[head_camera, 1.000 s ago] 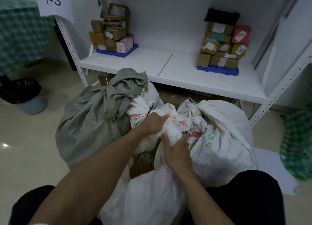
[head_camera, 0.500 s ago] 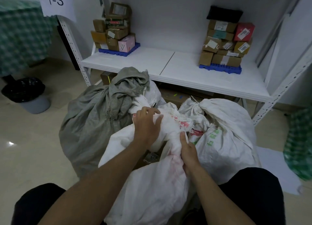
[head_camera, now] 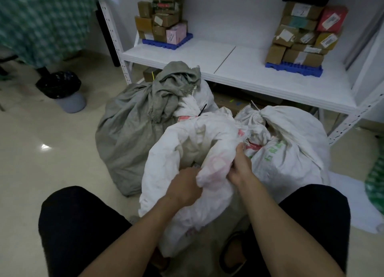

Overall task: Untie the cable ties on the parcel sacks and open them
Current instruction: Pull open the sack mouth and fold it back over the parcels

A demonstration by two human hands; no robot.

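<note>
- My left hand (head_camera: 184, 186) has come down from the top of the near white sack (head_camera: 178, 156) to its front edge, where it now grips a fold of the loosened mouth; half a second ago it lay flat on the bunched neck.
- My right hand (head_camera: 239, 166) pinches the same cloth from the other side, thumb raised; both hands draw the fabric toward me.
- Judgement: this sack's tie seems to be off already, and I am spreading the mouth open. Its contents stay hidden under the folds.
- Behind it a second white sack (head_camera: 204, 102) is cinched by a black cable tie (head_camera: 202, 110), not yet undone.
- The right-hand white sack (head_camera: 291, 152) has a pale tie (head_camera: 254, 105) at its knotted neck; the grey sack (head_camera: 133, 131) is bunched shut too.
- The shelf (head_camera: 249, 73) beyond carries two stacks of small parcels on blue pallets (head_camera: 293, 68).
</note>
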